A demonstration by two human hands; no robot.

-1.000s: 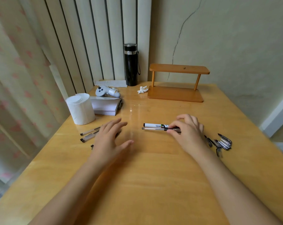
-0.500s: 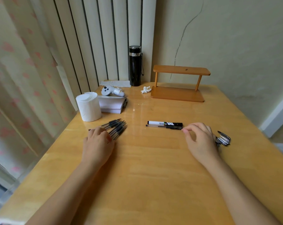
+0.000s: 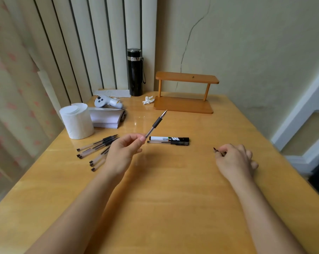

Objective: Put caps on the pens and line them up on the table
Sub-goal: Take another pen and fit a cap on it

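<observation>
My left hand (image 3: 123, 151) holds an uncapped pen (image 3: 156, 123) above the table, its tip pointing up and to the right. Behind that hand lies a loose pile of several uncapped pens (image 3: 96, 147). In the middle of the table a capped clear pen (image 3: 168, 143) lies lengthwise against a white and black marker (image 3: 168, 138). My right hand (image 3: 234, 158) rests on the table at the right, fingers closed on a dark pen cap (image 3: 217, 150) whose end sticks out to the left. The pile of caps is hidden under that hand.
A toilet roll (image 3: 77, 121), a stack of paper (image 3: 106, 117) with a white controller (image 3: 107, 101) on it, a black flask (image 3: 135, 72), a crumpled tissue (image 3: 147, 100) and a small wooden shelf (image 3: 184, 92) stand along the back of the wooden table (image 3: 164, 189).
My left hand has lifted one uncapped pen out of the pile. My right hand has moved right from the lined-up pens and closed on a cap.
</observation>
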